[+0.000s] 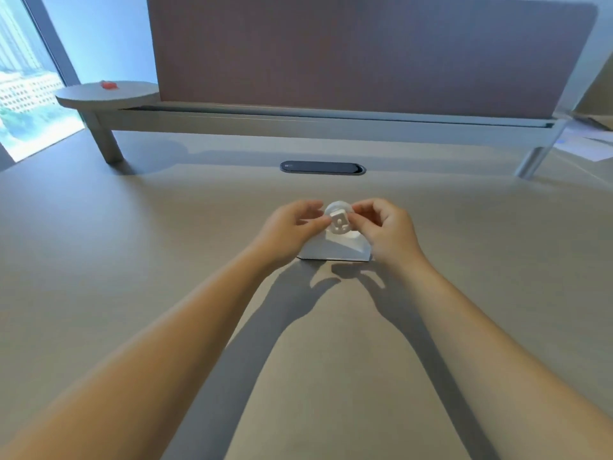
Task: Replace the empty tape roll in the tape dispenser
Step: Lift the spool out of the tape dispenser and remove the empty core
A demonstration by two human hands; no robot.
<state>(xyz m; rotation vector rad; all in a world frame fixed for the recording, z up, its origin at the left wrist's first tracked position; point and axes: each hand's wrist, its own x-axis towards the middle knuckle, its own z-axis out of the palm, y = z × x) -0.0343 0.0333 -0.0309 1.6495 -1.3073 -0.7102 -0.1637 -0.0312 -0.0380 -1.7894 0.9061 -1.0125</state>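
Observation:
A white tape dispenser [335, 250] stands on the beige desk [166, 260] in the middle of the view. Just above its body is a white round spool [339, 221] with a square hub and a pale ring of tape around it. My left hand [292, 227] pinches the spool's left side with thumb and fingertips. My right hand [384, 227] holds its right side, fingers curled. The dispenser's near left corner is hidden behind my left hand. Whether the spool touches the dispenser's cradle I cannot tell.
A dark oval cable grommet [322, 168] lies in the desk behind the dispenser. A raised shelf [298, 124] with a brown divider panel [365, 51] runs across the back. A small red object [108, 85] sits on its round left end. Papers [587, 144] lie far right.

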